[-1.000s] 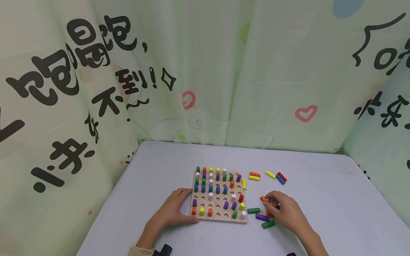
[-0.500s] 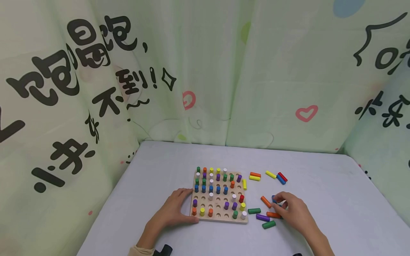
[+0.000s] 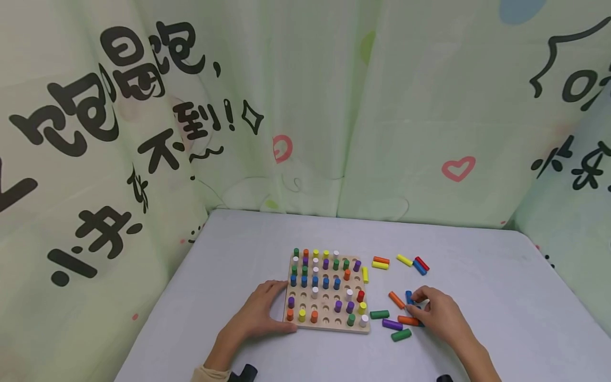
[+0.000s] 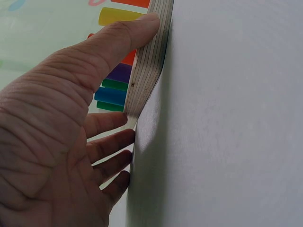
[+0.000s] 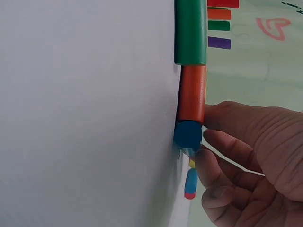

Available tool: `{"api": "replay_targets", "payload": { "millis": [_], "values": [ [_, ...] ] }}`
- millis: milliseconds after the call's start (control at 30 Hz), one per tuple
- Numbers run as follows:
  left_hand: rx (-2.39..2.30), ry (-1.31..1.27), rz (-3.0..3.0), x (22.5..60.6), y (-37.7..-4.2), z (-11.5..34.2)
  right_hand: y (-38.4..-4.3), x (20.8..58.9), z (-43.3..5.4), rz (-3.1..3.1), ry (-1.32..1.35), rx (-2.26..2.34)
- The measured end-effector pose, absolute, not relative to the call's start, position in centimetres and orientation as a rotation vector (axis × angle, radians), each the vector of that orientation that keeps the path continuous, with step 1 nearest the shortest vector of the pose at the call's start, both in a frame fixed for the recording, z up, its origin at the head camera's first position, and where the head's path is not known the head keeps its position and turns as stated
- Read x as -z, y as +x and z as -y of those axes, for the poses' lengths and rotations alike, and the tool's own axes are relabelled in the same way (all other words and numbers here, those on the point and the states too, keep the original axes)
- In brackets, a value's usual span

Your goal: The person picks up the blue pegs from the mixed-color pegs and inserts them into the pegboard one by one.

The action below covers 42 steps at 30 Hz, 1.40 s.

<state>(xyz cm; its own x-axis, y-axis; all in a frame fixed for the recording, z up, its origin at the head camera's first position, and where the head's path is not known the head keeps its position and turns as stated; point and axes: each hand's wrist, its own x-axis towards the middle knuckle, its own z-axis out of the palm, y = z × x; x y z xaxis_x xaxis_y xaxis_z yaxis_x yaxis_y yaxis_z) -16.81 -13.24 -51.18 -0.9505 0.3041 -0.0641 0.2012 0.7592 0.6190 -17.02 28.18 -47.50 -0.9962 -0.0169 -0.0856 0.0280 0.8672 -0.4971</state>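
A square wooden pegboard [image 3: 326,326] with several coloured pegs standing in its holes lies on the table. My left hand [image 3: 258,310] spans its near left corner, the thumb [image 4: 142,28] against the near edge and the fingertips [image 4: 124,135] along the left side. My right hand [image 3: 436,313] is low over the loose pegs right of the board, thumb and index finger beside a blue peg [image 3: 408,297]. Whether they pinch a peg I cannot tell. An orange peg [image 3: 396,300] and another orange peg [image 3: 407,320] lie by the fingertips; a blue peg end [image 5: 188,135] shows in the right wrist view.
Green pegs [image 3: 379,314] and a purple peg [image 3: 392,324] lie between board and right hand. Farther back are a yellow peg [image 3: 404,260], a red peg [image 3: 422,263] and an orange peg [image 3: 381,260]. Printed curtains [image 3: 406,106] enclose the white table [image 3: 238,239].
My right hand has left the orange peg that its fingertips were at, which now lies on the table, and has shifted slightly right to the blue pegs. My left hand stays at the board.
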Motion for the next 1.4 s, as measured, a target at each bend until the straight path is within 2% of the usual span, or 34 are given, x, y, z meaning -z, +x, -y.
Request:
{"api": "replay_targets", "payload": {
  "millis": [467, 1400],
  "values": [
    [-0.964, 0.394, -2.787, 50.9, -16.7, 13.2, -18.0, 47.7, -28.1, -2.913, 0.037, 0.753],
    [-0.978, 0.397, -2.778, 50.8, -16.7, 13.3, -17.5, 47.0, -26.2, -2.934, -0.005, 0.894]
  ]
}}
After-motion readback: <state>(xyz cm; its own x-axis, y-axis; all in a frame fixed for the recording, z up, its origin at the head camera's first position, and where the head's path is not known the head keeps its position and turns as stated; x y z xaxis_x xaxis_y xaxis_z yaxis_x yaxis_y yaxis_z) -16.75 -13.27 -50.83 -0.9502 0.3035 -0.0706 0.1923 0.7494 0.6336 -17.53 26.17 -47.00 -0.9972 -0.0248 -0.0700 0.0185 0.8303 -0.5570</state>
